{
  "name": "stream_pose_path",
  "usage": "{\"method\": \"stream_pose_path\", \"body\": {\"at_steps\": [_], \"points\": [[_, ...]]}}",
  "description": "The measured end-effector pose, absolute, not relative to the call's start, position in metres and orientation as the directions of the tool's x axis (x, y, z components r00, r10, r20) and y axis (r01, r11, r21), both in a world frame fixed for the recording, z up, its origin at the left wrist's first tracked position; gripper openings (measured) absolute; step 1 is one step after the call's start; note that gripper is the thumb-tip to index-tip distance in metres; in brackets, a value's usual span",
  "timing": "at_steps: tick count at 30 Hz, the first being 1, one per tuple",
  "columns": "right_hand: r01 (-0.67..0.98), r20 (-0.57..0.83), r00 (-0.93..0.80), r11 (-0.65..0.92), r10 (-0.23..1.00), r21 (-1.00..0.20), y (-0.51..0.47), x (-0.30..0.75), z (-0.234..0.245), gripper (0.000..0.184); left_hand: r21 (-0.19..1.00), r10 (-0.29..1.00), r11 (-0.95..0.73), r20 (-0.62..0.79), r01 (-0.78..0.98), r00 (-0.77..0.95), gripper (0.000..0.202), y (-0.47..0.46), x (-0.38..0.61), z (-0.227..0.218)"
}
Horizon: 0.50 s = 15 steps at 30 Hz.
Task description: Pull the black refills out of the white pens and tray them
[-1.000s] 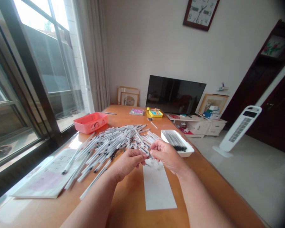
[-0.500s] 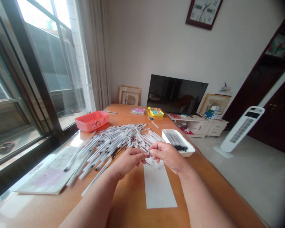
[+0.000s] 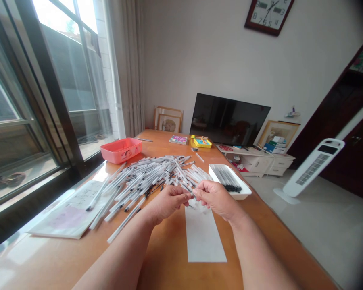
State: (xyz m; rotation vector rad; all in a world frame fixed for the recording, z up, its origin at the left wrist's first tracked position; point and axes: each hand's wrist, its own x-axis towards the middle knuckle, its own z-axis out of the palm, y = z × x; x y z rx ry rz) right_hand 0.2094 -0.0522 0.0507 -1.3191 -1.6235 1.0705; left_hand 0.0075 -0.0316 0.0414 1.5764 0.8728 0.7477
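Note:
My left hand (image 3: 173, 200) and my right hand (image 3: 213, 197) meet fingertip to fingertip over a white paper strip (image 3: 203, 235). Both pinch a slim pen (image 3: 186, 188), whose dark stem slants up and left from the fingers; the gripped part is mostly hidden. Just beyond my hands spreads a loose pile of clear-barrelled pens (image 3: 142, 177), many with black ends. To the right of my right hand, a white tray (image 3: 245, 189) holds a row of similar pens with their black ends towards me. Small dark bits or smudges mark the strip's far end.
A red plastic basket (image 3: 121, 151) stands at the table's left edge, and a booklet (image 3: 62, 217) lies under some pens. Farther back are a magazine (image 3: 178, 139) and a yellow box (image 3: 201, 141). The wooden table (image 3: 166, 249) ends right of the tray.
The view has shifted slightly, so the surroundings appear a little farther right. My hands keep nearly the same pinch, fingertips together, with the right wrist slightly turned.

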Motion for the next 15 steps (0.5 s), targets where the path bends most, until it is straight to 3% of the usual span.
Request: {"method": "stream_pose_path", "body": {"at_steps": [5, 10, 15], "points": [[0.495, 0.14, -0.166, 0.205, 0.976, -0.844, -0.0498, 0.2038, 0.0457, 0.039, 0.98, 0.843, -0.121, 0.019, 0.155, 0.538, 0.038, -0.0323, 0.008, 0.0404], [0.466, 0.098, -0.167, 0.166, 0.981, -0.869, -0.0495, 0.2063, 0.046, 0.052, 0.981, 0.847, -0.11, 0.007, 0.163, 0.532, 0.038, -0.0315, 0.0077, 0.0395], [0.507, 0.114, -0.182, 0.193, 0.977, -0.84, -0.0506, 0.2098, 0.0483, 0.04, 0.974, 0.841, -0.129, 0.008, 0.187, 0.541, 0.04, -0.0311, 0.0076, 0.0382]]}}
